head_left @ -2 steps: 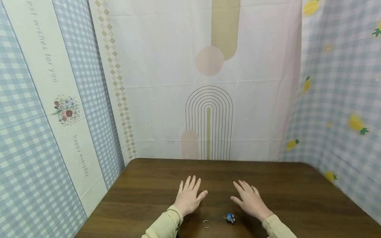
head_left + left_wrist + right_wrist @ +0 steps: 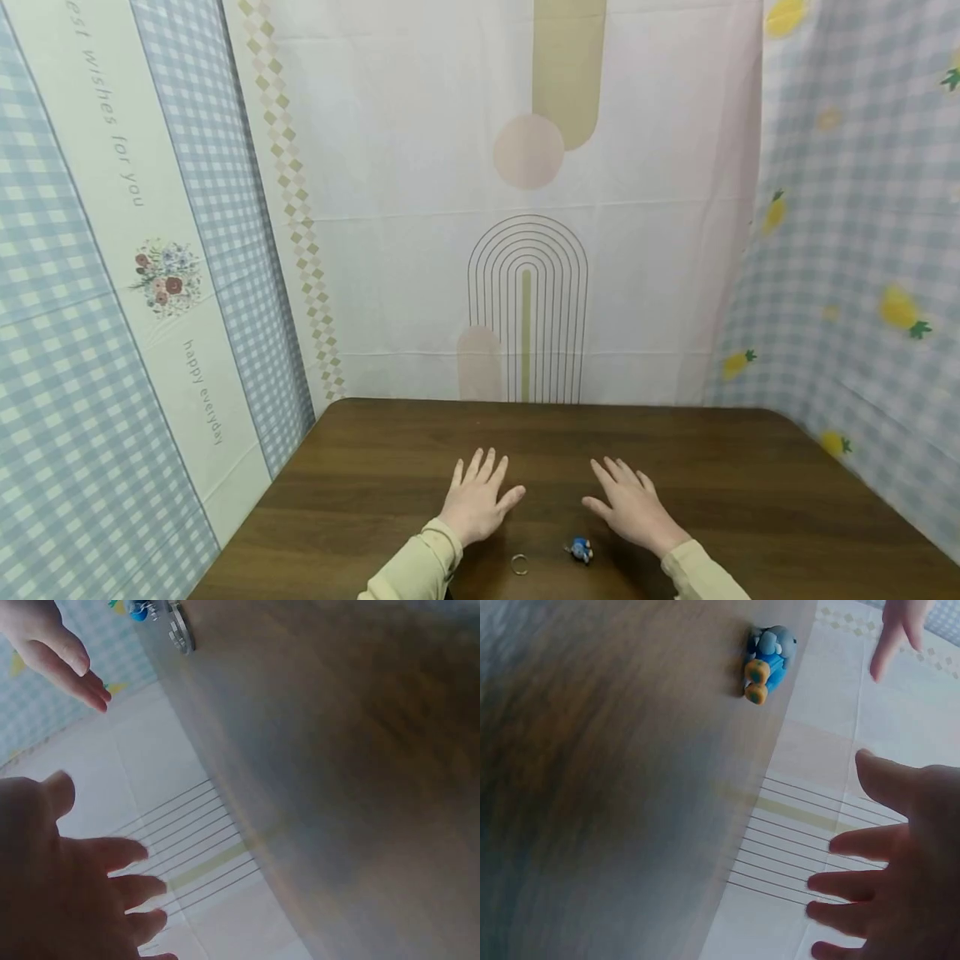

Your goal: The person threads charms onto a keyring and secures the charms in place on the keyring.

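Note:
My left hand (image 2: 472, 508) is held out over the brown table, palm down, fingers straight and spread, with nothing in it. To its lower right lies a small metal split ring (image 2: 513, 567), seen edge-on in the left wrist view. Beside the ring rests a small figurine (image 2: 581, 549) with a blue body, grey head and orange soles, shown closer in the right wrist view; a short metal link shows at its side. My right hand (image 2: 633, 508), also spread and holding nothing, is above and right of the figurine. Neither hand touches either thing.
The dark wooden table (image 2: 360, 467) reaches back to a white patterned cloth (image 2: 405, 292). Blue checked cloths hang along the left (image 2: 52, 275) and right (image 2: 840, 250) sides. Light yellow sleeves cover both forearms.
Both hands have shifted very slightly back toward me. The ring and figurine stay where they were.

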`<state>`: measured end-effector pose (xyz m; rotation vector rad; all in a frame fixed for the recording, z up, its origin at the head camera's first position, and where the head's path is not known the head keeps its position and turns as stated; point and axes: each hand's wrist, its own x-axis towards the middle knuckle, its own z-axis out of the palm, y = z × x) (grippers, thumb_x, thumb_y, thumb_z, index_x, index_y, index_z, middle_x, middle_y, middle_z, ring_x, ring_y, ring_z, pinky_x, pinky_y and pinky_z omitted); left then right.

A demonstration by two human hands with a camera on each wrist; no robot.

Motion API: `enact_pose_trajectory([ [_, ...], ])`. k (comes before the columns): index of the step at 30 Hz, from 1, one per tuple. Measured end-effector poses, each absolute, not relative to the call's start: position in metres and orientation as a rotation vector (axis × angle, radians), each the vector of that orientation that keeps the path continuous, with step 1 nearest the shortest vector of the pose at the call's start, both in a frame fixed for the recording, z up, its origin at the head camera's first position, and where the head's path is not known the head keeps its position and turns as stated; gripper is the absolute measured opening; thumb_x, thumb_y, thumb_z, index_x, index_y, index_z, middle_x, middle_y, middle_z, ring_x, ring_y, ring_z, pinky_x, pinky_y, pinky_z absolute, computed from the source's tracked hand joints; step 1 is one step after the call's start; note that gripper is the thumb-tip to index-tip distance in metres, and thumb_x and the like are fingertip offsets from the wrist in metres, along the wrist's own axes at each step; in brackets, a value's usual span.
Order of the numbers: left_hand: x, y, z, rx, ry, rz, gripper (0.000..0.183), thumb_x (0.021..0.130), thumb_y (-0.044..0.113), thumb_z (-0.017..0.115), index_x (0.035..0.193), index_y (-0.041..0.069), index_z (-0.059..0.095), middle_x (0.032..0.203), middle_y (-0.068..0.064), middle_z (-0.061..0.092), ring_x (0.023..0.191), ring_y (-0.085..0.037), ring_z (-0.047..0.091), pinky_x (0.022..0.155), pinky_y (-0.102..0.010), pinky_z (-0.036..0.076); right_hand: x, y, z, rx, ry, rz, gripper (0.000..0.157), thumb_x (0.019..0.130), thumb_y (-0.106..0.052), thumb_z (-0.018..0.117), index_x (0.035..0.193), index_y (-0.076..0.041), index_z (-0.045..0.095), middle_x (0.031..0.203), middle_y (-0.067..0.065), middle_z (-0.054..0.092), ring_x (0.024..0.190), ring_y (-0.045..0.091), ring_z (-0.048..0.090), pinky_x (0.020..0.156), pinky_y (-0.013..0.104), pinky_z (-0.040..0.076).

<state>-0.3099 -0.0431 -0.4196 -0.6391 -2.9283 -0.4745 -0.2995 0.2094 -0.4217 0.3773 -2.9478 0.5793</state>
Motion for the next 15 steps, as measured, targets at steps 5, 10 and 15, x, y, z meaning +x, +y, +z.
enact_pose_trajectory([
  [5,-0.308,-0.041,-0.422,-0.674,-2.970,-0.452,0.063,0.100,0.052,0.038,0.148,0.012,0.039,0.157,-0.014,0.032,0.148,-0.033,0.025,0.120,-0.056,0.016,-0.296,0.211,-0.424,0.379,-2.934,0.566,0.066,0.093,-0.034,0.062,0.145,0.001,0.040,0.149,0.033,0.033,0.139,0.054,0.026,0.107,0.073,0.020],
  [10,-0.308,-0.038,-0.419,-0.717,-2.983,-0.418,0.061,0.100,0.053,0.037,0.149,0.017,0.038,0.158,-0.011,0.032,0.148,-0.030,0.025,0.120,-0.056,0.016,-0.295,0.209,-0.423,0.405,-2.857,0.492,0.067,0.092,-0.035,0.063,0.145,-0.001,0.039,0.151,0.031,0.031,0.140,0.053,0.023,0.107,0.073,0.021],
  [15,-0.307,-0.033,-0.413,-0.789,-3.019,-0.401,0.061,0.098,0.054,0.042,0.145,0.016,0.045,0.148,-0.011,0.048,0.139,-0.029,0.043,0.113,-0.049,0.035,-0.295,0.206,-0.419,0.434,-2.868,0.505,0.064,0.092,-0.035,0.063,0.143,-0.002,0.044,0.149,0.031,0.036,0.138,0.052,0.030,0.106,0.072,0.025],
])
